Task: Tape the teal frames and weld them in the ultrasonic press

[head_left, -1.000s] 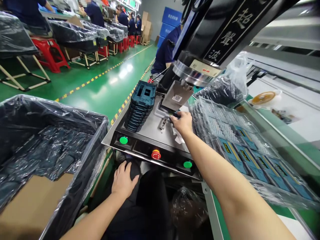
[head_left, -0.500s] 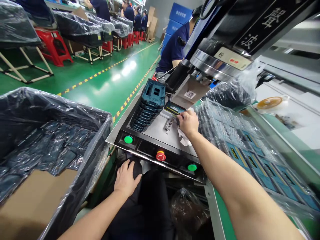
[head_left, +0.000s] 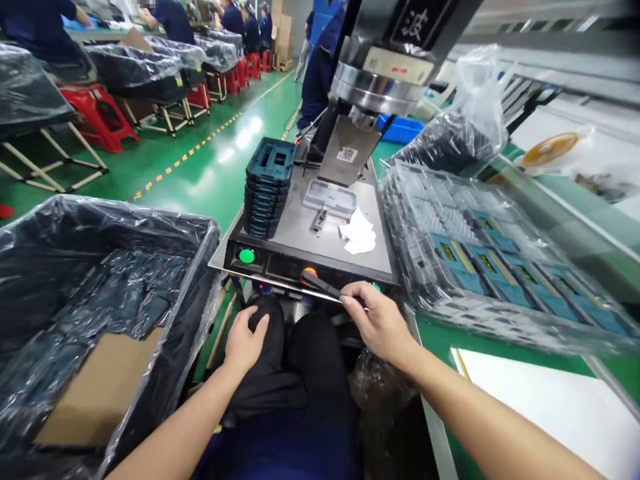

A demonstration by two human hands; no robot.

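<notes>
My right hand pinches one end of a thin dark flat part, held over the front edge of the machine base near the red button. On my dark-clothed knee rests my left hand, fingers apart and holding nothing. Behind, the metal press head with a QR label hangs above a clear fixture. A small metal block and a crumpled white cloth lie in front of the fixture. A tall stack of dark teal housings stands at the base's left.
A plastic-lined bin of wrapped dark parts and cardboard is at left. Stacked clear trays with teal parts stand at right, near a white board. A green button is on the panel. People sit farther back.
My right hand has drawn back from under the press head toward me, bringing the dark part out. My left hand remains on the knee. The view has shifted.
</notes>
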